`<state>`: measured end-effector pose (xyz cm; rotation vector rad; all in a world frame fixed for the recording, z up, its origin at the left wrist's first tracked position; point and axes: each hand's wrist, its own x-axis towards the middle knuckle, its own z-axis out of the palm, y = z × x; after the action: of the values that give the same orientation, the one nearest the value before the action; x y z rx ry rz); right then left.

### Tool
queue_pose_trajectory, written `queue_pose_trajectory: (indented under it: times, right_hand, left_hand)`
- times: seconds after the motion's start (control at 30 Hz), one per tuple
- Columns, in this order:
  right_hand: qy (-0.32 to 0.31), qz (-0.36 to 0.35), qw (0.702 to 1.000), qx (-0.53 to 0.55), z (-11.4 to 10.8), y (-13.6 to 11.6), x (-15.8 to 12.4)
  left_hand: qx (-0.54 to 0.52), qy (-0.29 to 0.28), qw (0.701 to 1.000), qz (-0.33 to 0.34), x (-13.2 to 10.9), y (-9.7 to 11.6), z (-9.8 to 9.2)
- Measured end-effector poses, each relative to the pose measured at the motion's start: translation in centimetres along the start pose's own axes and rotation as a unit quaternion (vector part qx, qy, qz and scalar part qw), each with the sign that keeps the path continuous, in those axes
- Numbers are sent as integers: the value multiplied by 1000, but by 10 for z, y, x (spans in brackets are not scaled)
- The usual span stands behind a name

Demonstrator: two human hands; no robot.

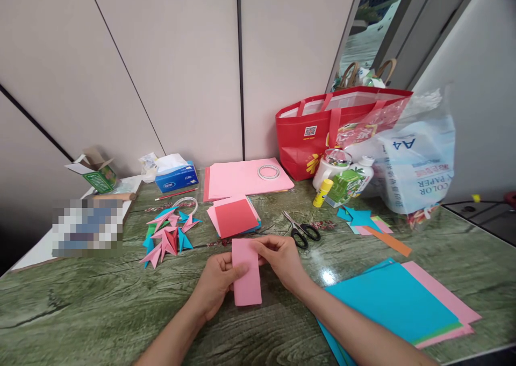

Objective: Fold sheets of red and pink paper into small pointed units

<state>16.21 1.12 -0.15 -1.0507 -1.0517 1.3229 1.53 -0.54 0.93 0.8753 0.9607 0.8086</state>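
A narrow pink piece of paper (247,288), apparently folded, is held upright between my two hands above the table. My left hand (217,280) grips its left side, thumb across the front and fingers behind. At the upper right edge, my right hand (282,258) pinches the paper between thumb and fingers. Just beyond lies a stack of square coloured paper (236,218) with a red sheet on top. Black-handled scissors (299,230) rest to the right of it, blades pointing away. Folded pink, blue, green and red paper shapes (171,236) lie in a pile to the left.
Large blue and pink sheets (391,301) lie under and beside my right forearm. Behind are a pink paper stack (242,178) with a ring (268,172), a tissue box (177,178), a glue stick (323,193), a green carton (342,186), a red bag (298,145) and a plastic paper bag (419,162).
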Motion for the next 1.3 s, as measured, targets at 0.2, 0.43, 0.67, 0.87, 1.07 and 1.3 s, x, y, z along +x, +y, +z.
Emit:
queue_pose_trajectory:
  times: [0.2, 0.43, 0.67, 0.87, 1.07, 1.3]
  right_hand:
    - [-4, 6, 1000, 12, 1, 0, 0]
    - [-3, 9, 1000, 3, 2, -2, 1]
    - [-132, 36, 990, -27, -2, 0, 4]
    - [-95, 60, 994, -3, -4, -1, 5]
    - [-28, 69, 997, 20, -8, 0, 8]
    - [-18, 60, 998, 30, -7, 2, 8]
  left_hand:
    - [-10, 15, 1000, -10, 2, -1, -1]
    - [0, 16, 1000, 27, 2, -2, 1]
    - [24, 78, 994, 74, 6, -3, -5]
    - [47, 84, 994, 59, 8, -1, -6]
    - [25, 35, 999, -4, 3, 3, -5]
    - [8, 36, 999, -17, 3, 3, -6]
